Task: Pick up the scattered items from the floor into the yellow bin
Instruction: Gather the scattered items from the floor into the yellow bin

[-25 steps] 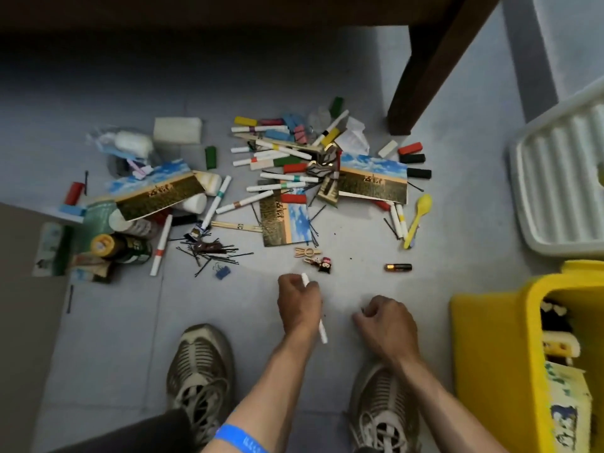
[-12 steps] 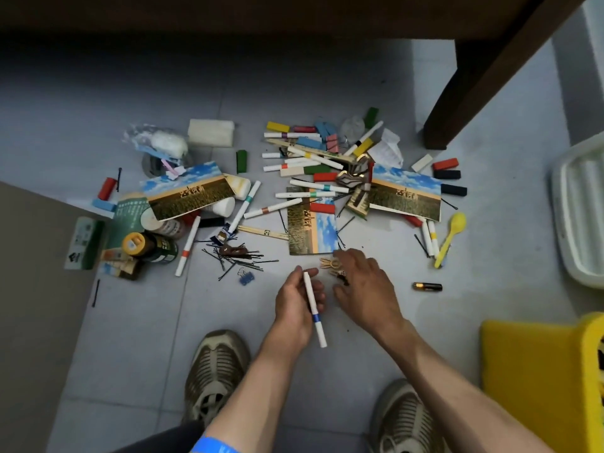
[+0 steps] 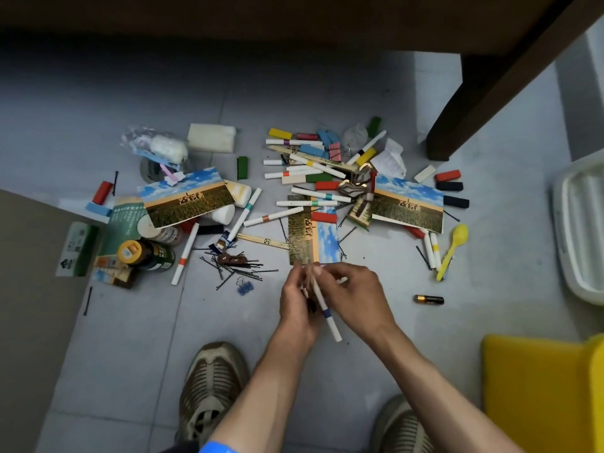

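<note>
My left hand [image 3: 295, 308] grips a white marker with a blue band [image 3: 327, 317], which slants down to the right. My right hand [image 3: 358, 295] meets it fingertip to fingertip and pinches a small wooden clip [image 3: 309, 275], which is blurred. Something small and dark sits in the left palm. Just beyond the hands the floor is strewn with markers [image 3: 273, 218], coloured blocks [image 3: 323, 217], picture cards [image 3: 408, 204], black hairpins [image 3: 235, 269] and a blue binder clip [image 3: 245, 287]. A corner of the yellow bin [image 3: 539, 390] shows at the bottom right.
A battery [image 3: 428, 299] and a yellow spoon [image 3: 455, 248] lie right of the hands. A white ribbed tray [image 3: 578, 230] fills the right edge, a dark table leg [image 3: 483, 103] stands behind the pile, bottles [image 3: 147, 255] and a brown board [image 3: 32, 305] are at the left. My shoes [image 3: 212, 387] flank my arms.
My right hand took the small clips off the floor and drew back to my left hand, which still holds the marker. The view shifted left, so less of the bin shows.
</note>
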